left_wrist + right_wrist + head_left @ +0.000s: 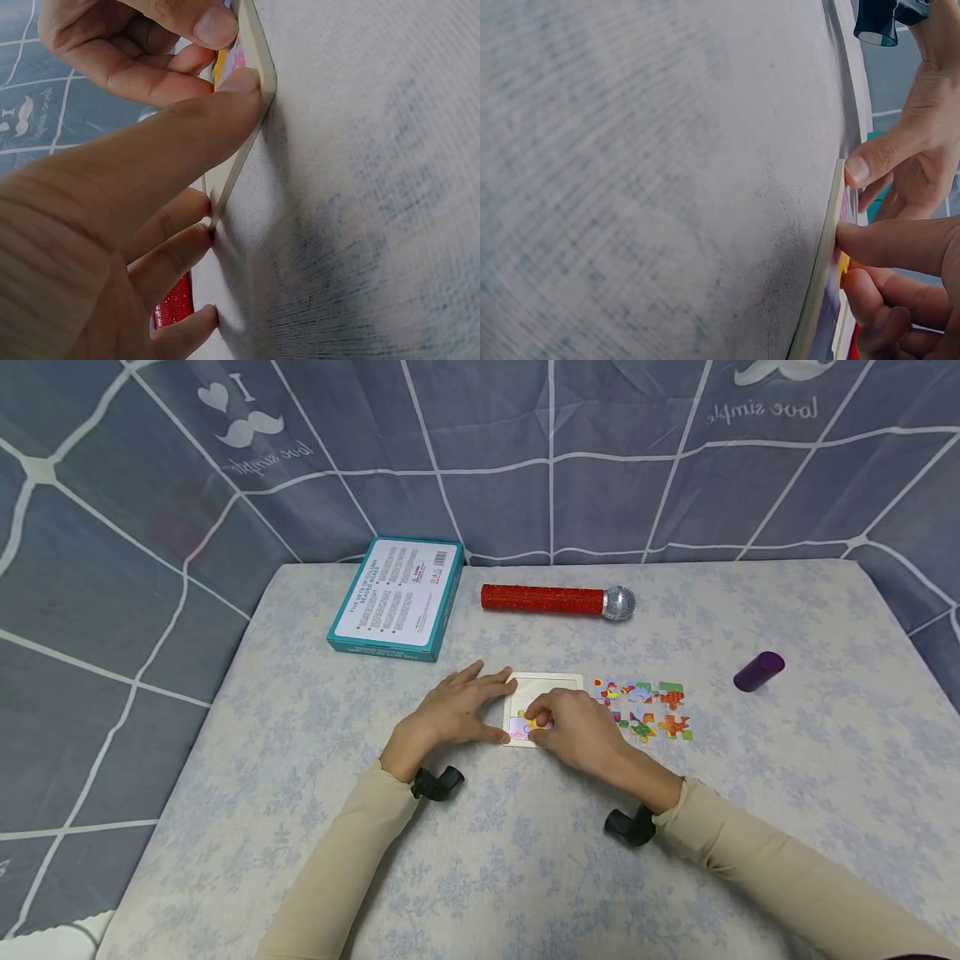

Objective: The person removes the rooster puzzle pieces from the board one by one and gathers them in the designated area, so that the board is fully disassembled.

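Observation:
A small white puzzle tray (551,676) lies on the table, with a pink and purple puzzle piece (517,727) in its near left corner. My left hand (459,705) rests along the tray's left side, its fingers spread. The thumb touches the near corner, and fingertips touch the far left edge. Over the tray, my right hand (581,733) pinches a yellow puzzle piece (535,723) between thumb and fingers, low against the tray's near part. That piece is partly hidden by the fingers; its yellow edge (844,264) shows in the right wrist view.
Several loose colourful puzzle pieces (642,727) lie right of the tray. Behind are a teal box (397,597) and a red glittery microphone (543,599). A purple cylinder (759,672) lies at the right. A grey checked cloth (495,510) hangs behind the table.

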A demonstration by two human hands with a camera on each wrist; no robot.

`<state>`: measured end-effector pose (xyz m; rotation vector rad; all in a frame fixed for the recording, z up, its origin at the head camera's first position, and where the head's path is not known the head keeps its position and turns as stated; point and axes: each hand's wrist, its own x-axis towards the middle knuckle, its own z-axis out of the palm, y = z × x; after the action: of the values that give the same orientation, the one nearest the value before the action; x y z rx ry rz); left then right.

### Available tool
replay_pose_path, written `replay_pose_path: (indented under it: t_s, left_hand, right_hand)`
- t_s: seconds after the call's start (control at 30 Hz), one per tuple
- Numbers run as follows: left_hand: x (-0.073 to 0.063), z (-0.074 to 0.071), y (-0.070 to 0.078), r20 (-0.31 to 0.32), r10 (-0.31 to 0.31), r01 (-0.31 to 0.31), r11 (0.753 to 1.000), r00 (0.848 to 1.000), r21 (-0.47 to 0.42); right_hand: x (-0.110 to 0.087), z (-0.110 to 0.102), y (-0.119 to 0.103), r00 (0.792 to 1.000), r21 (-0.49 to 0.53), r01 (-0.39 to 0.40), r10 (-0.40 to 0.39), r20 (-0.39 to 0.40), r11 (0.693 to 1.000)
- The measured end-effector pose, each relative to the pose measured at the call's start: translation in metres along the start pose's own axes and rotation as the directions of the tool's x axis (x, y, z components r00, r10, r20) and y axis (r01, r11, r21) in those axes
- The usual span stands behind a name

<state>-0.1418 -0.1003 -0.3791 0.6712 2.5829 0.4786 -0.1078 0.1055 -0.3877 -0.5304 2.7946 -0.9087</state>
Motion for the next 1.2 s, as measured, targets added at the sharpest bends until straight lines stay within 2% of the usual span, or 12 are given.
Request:
replay_pose_path:
  t_s: [0.33, 0.8, 0.9, 1.03, 1.2]
  left_hand:
    - [0.0, 0.001, 0.0, -0.007, 0.003, -0.003, 1.0, 1.0, -0.003]
    - [0.0, 0.0, 0.001, -0.001, -0.005, 0.005, 1.0, 1.0, -0.004]
    - [0.0, 0.0, 0.001, 0.0, -0.006, 0.006, 1.0, 1.0, -0.006]
    - [0.0, 0.0, 0.001, 0.003, -0.004, 0.004, 1.0, 1.0, -0.005]
    - [-0.001, -0.001, 0.001, 0.008, -0.007, 0.007, 1.0, 1.0, -0.004]
  right_hand:
    - [0.004, 0.0, 0.0, 1.0, 0.021, -0.012, 0.012, 0.012, 1.0]
    - [0.003, -0.001, 0.002, 1.0, 0.13, -0.017, 0.014, 0.021, 0.991]
    - [0.003, -0.001, 0.007, 1.0, 0.226, -0.02, 0.017, 0.012, 0.974]
    - [0.003, -0.004, 0.011, 0.999, 0.369, -0.039, 0.032, 0.024, 0.929]
    - [-0.005, -0.015, 0.019, 0.994, 0.415, -0.104, 0.088, 0.058, 0.904]
